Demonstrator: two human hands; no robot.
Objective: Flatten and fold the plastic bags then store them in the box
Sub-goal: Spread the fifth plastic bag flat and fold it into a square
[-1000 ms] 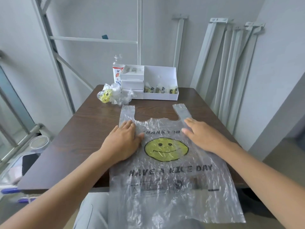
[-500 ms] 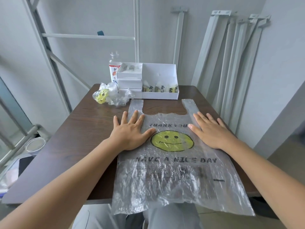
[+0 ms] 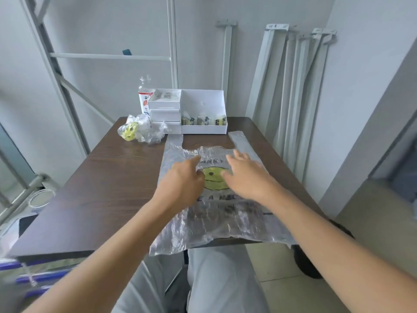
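Our two hands, left (image 3: pixel 180 181) and right (image 3: pixel 244 177), have drawn in from the outer edges to the middle of the clear crinkled plastic bag with its yellow smiley face (image 3: pixel 223 211), both open and pressing flat, gripping nothing. We judge flattening is nearly done and folding comes next. The bag lies on the dark wooden worktop (image 3: pixel 108 177), near edge overhanging, short of the white cardboard box (image 3: pixel 203 129); only "A N" and "ANKY" read.

Bare forearms, no sleeves — light grey trousers (image 3: pixel 225 279) (both legs)
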